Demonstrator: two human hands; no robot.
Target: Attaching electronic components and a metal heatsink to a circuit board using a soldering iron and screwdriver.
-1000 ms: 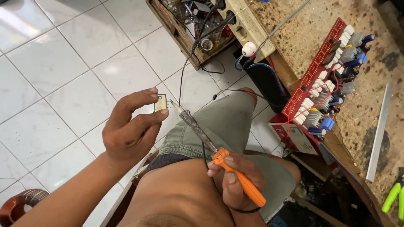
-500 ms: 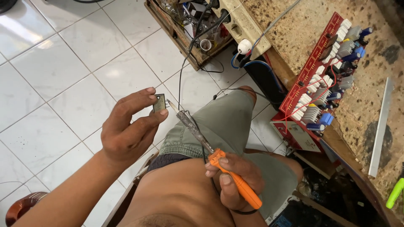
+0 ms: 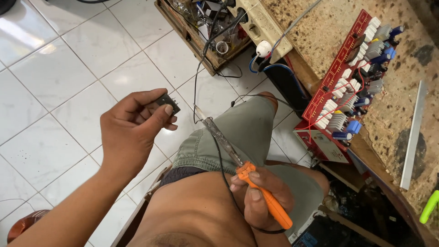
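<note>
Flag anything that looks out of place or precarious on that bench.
The red circuit board overhangs the edge of the bench, tilted. The right hand holds a soldering iron over a bare lap, an odd place for it.

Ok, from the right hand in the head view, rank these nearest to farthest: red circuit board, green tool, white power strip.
From the right hand:
1. Red circuit board, up and right on the bench edge.
2. Green tool, far right edge.
3. White power strip, top centre.

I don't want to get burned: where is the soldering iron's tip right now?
In the head view, centre frame: the soldering iron, held in the right hand, points its tip just right of the small component in the left hand.
</note>
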